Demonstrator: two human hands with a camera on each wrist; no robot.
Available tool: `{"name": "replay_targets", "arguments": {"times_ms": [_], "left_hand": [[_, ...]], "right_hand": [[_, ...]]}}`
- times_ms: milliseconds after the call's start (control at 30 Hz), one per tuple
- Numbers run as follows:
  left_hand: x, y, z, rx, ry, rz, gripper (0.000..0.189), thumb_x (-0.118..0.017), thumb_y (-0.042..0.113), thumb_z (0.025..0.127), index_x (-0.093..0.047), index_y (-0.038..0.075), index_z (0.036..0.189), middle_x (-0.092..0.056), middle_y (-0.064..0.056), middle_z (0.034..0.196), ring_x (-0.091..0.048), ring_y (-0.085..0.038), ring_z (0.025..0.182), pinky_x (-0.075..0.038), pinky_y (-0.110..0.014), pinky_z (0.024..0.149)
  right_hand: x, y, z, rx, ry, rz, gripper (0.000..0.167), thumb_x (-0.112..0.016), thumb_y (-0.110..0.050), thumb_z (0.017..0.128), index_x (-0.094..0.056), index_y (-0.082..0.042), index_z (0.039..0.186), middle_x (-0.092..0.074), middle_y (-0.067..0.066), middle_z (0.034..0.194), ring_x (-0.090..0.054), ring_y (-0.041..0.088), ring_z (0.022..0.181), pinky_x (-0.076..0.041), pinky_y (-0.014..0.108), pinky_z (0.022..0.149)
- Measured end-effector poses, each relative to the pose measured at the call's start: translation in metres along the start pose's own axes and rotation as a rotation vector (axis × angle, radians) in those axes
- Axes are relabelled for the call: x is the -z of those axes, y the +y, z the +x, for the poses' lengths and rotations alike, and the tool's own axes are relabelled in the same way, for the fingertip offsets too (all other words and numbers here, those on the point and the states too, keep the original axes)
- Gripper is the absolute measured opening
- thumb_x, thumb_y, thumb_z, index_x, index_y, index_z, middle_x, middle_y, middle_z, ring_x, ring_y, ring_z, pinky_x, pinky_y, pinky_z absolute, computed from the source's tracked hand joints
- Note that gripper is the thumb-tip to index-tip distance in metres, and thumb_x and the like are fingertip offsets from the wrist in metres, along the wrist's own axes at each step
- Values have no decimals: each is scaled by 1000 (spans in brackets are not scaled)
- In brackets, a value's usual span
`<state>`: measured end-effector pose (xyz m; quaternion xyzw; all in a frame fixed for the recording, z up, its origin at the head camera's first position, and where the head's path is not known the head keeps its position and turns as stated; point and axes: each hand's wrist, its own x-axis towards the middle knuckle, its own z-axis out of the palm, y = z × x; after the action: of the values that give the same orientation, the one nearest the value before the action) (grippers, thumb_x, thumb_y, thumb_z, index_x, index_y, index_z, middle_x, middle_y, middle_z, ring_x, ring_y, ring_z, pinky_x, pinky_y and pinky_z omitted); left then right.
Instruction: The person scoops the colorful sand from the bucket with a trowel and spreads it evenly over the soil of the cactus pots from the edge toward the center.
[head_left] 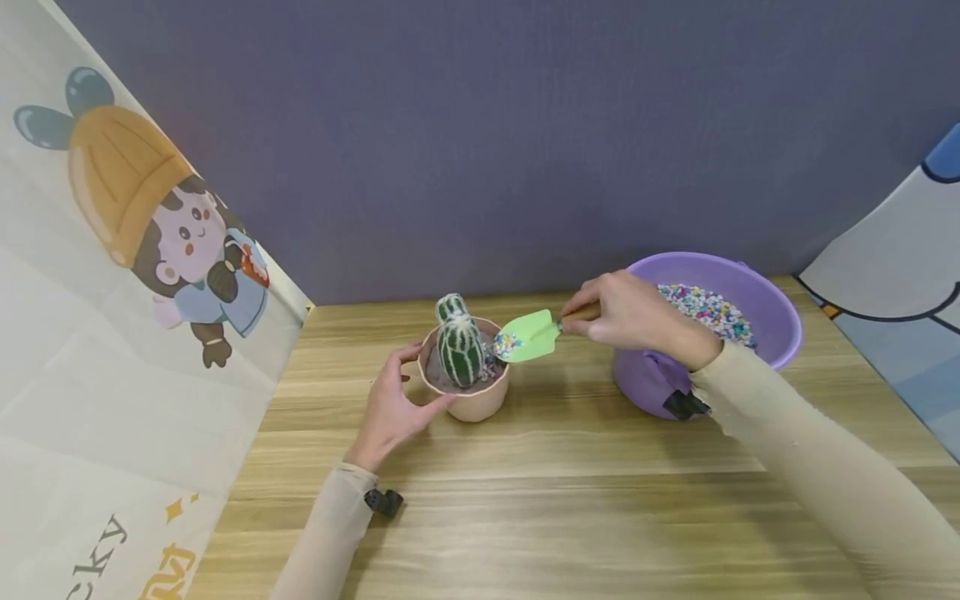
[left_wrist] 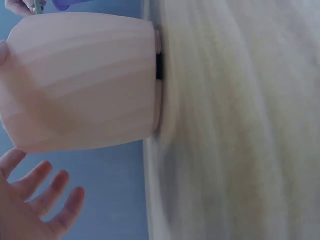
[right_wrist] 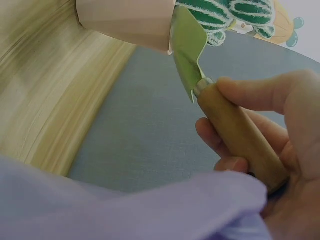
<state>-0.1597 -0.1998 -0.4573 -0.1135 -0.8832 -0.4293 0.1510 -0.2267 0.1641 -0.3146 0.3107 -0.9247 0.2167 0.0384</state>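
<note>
A pink flowerpot stands on the table, holding a green cactus with white stripes in greyish soil. Thumb and index finger of my left hand grip the pot's rim from the left; its other fingers are spread apart from the wall in the left wrist view. My right hand holds a small trowel by its wooden handle. The trowel's light green blade is over the pot's right rim, with colourful pebbles at its tip. More pebbles lie beside the cactus.
On the right, a purple bucket holds many colourful pebbles, under my right forearm. A dark blue-grey panel rises behind the wooden table. A white wall with a cartoon figure borders the left side.
</note>
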Motion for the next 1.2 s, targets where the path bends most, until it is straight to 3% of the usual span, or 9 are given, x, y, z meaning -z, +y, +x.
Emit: {"name": "replay_targets", "arguments": {"times_ms": [200,300,533,767,967,1200], "left_hand": [[7,-3,4,-108,-50,3,95,-92,33,78,-47,5,157,-46,-17,165,-51,-39,145,-56,-59,104],[8,-6,5,-137,-84,-20,92,-88,29,82,-45,8,160,-44,-16,167,-48,-39,148,-56,-60,104],[10,-7,5,-139,-50,-29,89,-91,27,79,-51,11,157,-50,-16,164,-52,-39,146,-57,-59,103],[10,-1,4,-116,-4,70,88,-94,40,75,-59,13,151,-56,-9,160,-55,-37,143,-56,-56,102],[9,4,4,-136,41,126,82,-97,44,70,-66,11,139,-61,-6,154,-57,-33,138,-57,-53,99],[9,4,7,-157,32,158,70,-97,49,67,-64,11,116,-61,-11,148,-52,-34,140,-44,-60,118]], "right_hand": [[-2,-1,0,-2,-10,13,13,-84,-30,92,-87,-21,101,-83,-1,102,-76,15,85,-60,38,69],[-1,-1,-1,0,-8,17,14,-84,-30,91,-87,-21,101,-83,-2,101,-76,16,85,-60,39,71],[0,-2,-1,10,-36,56,15,-83,-30,93,-87,-20,102,-83,-2,102,-78,14,88,-63,41,78],[1,-3,-2,21,-36,52,14,-83,-28,92,-87,-18,102,-83,-1,101,-78,16,88,-64,43,79],[3,-3,-2,28,-33,36,14,-83,-27,91,-87,-18,101,-83,-1,100,-78,17,90,-63,44,81],[4,-4,-3,19,-42,36,14,-83,-28,91,-87,-19,101,-83,-2,100,-78,17,90,-63,43,80]]}}
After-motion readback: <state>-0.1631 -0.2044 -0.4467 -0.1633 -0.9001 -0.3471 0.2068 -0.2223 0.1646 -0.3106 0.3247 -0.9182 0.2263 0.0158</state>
